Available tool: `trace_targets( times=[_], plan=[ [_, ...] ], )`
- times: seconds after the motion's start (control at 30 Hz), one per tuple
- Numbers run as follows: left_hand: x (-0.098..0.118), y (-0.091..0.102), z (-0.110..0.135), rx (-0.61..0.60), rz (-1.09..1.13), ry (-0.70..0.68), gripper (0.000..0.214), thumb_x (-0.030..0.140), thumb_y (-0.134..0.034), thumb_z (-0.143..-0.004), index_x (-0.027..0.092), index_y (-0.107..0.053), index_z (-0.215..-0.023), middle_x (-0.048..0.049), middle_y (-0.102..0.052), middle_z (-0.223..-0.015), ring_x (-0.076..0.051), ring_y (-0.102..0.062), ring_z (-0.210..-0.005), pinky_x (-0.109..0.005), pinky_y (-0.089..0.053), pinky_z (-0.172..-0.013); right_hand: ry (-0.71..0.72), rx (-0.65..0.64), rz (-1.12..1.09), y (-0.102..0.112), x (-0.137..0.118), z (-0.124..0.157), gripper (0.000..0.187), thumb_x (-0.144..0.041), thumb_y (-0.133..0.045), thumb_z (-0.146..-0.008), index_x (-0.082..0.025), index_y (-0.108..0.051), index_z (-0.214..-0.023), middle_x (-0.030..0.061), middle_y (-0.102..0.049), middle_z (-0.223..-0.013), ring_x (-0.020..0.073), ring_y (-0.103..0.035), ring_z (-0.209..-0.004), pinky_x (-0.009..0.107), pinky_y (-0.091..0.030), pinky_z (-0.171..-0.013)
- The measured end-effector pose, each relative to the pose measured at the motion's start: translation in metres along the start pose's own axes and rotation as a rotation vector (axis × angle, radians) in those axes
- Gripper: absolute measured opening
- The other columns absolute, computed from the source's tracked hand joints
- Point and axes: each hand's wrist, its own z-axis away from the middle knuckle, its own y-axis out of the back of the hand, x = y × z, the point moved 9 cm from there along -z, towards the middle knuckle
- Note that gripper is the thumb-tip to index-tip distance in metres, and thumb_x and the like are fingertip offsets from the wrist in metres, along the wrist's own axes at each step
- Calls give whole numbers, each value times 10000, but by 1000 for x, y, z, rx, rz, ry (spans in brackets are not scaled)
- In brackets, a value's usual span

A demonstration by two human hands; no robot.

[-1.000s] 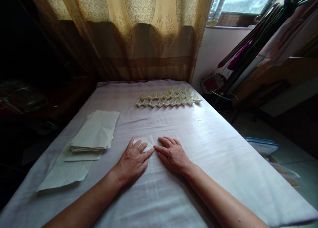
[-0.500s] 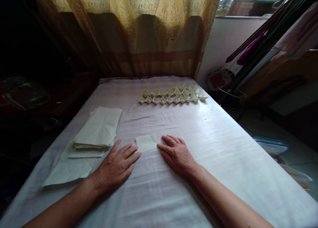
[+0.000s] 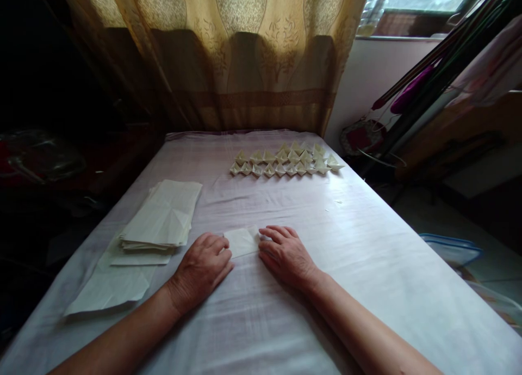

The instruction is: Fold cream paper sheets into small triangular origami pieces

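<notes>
A small folded piece of pale paper point(image 3: 243, 242) lies on the sheet-covered surface between my two hands. My left hand point(image 3: 206, 264) has its fingers curled closed at the paper's left edge, gripping it there. From the other side, my right hand point(image 3: 284, 251) holds the right edge, its fingers bent and close together; the thumb is hidden. To the left of my left hand rests a stack of pale paper sheets point(image 3: 161, 214), with a larger loose sheet point(image 3: 110, 288) sticking out beneath it.
Rows of small folded paper shapes point(image 3: 285, 160) stand at the far side of the cloth-covered surface point(image 3: 367, 288). Behind hangs a patterned curtain point(image 3: 244, 65). Small paper scraps point(image 3: 338, 201) lie to the right. Blue-rimmed containers point(image 3: 451, 247) sit lower, beyond the right edge.
My left hand's fingers, spread out before, have curled in at the paper's left edge. My right hand's fingers have bent and drawn onto the right edge. The view has shifted slightly.
</notes>
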Motion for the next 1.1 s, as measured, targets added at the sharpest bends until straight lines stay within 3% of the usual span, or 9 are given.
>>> trace_targets(
  times=[0.13, 0.27, 0.33, 0.53, 0.67, 0.77, 0.83, 0.93, 1.1],
  plan=[
    [1, -3, -12, -52, -50, -1, 96, 258, -671, -854, 183, -621, -886, -62, -670, -991, -242, -605, -937, -403, -455, -904, 22, -43, -32, -2, -2, -3, 114, -224, -614, -904, -213, -691, -987, 75, -693, -1181, 239, -593, -1095, 399, -419, -947],
    [8, -19, -21, -186, -129, -82, 47, 181, -622, -865, 182, -589, -832, -33, -657, -767, -231, -615, -733, -376, -484, -736, 41, -70, -60, -3, -3, -6, 166, -219, -598, -912, -213, -675, -1059, 60, -707, -1140, 232, -598, -1078, 391, -414, -941],
    [11, -26, -23, -194, -189, -113, 117, 91, -582, -853, 182, -566, -781, -28, -641, -702, -223, -603, -656, -356, -471, -667, 53, -72, -51, -2, -3, -7, 193, -220, -607, -900, -212, -672, -1082, 66, -698, -1161, 240, -592, -1087, 394, -415, -941],
    [13, -20, -25, -51, -180, -176, 223, 16, -467, -887, 183, -553, -767, -20, -626, -670, -188, -601, -599, -309, -465, -610, 66, -40, 28, -2, 1, -6, 360, -197, -630, -844, -210, -640, -1204, 122, -610, -1320, 280, -539, -1180, 439, -418, -970],
    [8, 1, -25, 166, -63, -245, 244, 72, -406, -961, 167, -631, -968, -48, -724, -889, -167, -671, -787, -299, -522, -747, 137, 46, 18, 5, 0, -3, 320, -159, -594, -845, -216, -667, -1152, 109, -637, -1282, 261, -552, -1155, 426, -422, -961],
    [1, 4, -27, 268, -28, -237, 242, 93, -431, -969, 175, -653, -1015, -58, -736, -1036, -186, -674, -952, -331, -528, -856, 212, 162, -4, 18, -6, 1, 210, -164, -549, -908, -205, -681, -1066, 84, -692, -1174, 225, -580, -1097, 390, -425, -934],
    [-3, -3, -30, 261, -41, -191, 216, 102, -480, -952, 189, -672, -999, -61, -725, -1094, -217, -655, -1019, -371, -523, -891, 267, 179, -1, 20, -13, 2, 176, -171, -523, -940, -195, -675, -1026, 69, -714, -1106, 203, -602, -1034, 365, -430, -900],
    [0, -14, -31, 199, -29, -105, 212, 102, -530, -930, 201, -685, -1036, -71, -707, -1091, -222, -633, -1022, -379, -514, -898, 297, 109, 17, 13, -23, 2, 174, -174, -484, -966, -184, -657, -979, 46, -732, -1006, 174, -620, -884, 330, -435, -791],
    [18, -9, -20, 148, 48, -36, 179, 169, -535, -942, 205, -666, -1057, -46, -687, -913, -204, -621, -859, -347, -504, -784, 247, 3, 57, -2, -30, 0, 138, -168, -504, -948, -179, -641, -949, 32, -718, -862, 163, -594, -741, 315, -388, -678]
  ],
)
